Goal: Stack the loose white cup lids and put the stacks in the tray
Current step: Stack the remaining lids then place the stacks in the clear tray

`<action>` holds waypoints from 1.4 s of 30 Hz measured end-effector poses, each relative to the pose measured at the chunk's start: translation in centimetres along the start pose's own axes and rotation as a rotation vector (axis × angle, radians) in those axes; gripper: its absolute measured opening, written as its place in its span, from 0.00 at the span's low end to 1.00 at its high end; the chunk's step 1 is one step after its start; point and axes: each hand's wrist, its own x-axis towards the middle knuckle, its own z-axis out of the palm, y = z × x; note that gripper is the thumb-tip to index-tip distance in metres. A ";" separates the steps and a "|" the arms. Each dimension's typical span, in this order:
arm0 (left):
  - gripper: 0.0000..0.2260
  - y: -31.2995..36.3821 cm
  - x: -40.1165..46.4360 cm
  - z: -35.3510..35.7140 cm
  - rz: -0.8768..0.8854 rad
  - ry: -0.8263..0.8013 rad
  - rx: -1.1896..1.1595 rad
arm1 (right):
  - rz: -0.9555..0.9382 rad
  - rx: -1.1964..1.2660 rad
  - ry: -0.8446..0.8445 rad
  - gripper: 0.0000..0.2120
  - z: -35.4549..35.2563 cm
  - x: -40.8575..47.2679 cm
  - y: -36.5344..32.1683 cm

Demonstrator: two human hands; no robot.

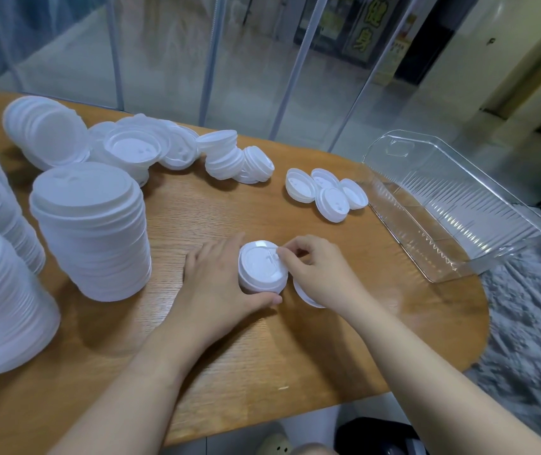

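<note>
Both hands are on a short stack of lids [262, 269] sitting roughly mid bench [262, 349]. Left hand [216, 284] is wrapped around the stack's left side w/ the thumb curled under the near edge, so it's gripping it. Right hand [318, 274] has fingers curled, pinching the top lid at its right rim. There's another lid [307, 298] lying flat on the wood just beside the stack, mostly hidden under the right hand.

Further back, a group of four loose lids [326, 193] overlapping each other, some face up, some flipped. Right next to them on the right is the clear tray [453, 205], ribbed walls, sitting at an angle at the bench's right end; can't see any lids inside it.

Back left is a messy pile of lids [170, 149], partly toppled short stacks leaning on each other. Front left has tall stacks [92, 231] standing upright, w/ more of them cut off at the left edge, pretty blurry.

Grey carpet [532, 323] on the floor to the right, glass panels [229, 60] behind the bench.
</note>
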 end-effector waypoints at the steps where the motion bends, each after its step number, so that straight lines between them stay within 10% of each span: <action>1: 0.49 0.0 0.0 0.0 -0.014 -0.006 0.003 | -0.012 -0.003 0.006 0.10 0.0 0.0 0.1; 7: 0.35 0.0 -0.2 0.0 0.048 0.024 0.029 | -0.104 -0.026 0.151 0.12 -0.6 -0.7 1.8; 13: 0.34 0.0 -0.2 0.1 0.056 0.033 0.031 | -0.099 -0.403 -0.124 0.43 -4.9 -4.0 4.0; 22: 0.43 0.7 -0.6 -0.2 0.039 0.023 0.008 | -0.156 -0.478 -0.162 0.37 -4.6 -3.1 3.8; 34: 0.34 0.5 -0.3 0.1 0.052 0.036 0.029 | -0.191 0.443 0.079 0.31 -3.3 -2.4 0.6; 42: 0.32 0.5 -0.2 -0.2 0.045 0.018 -0.024 | -0.172 0.440 0.065 0.30 0.3 -1.6 0.4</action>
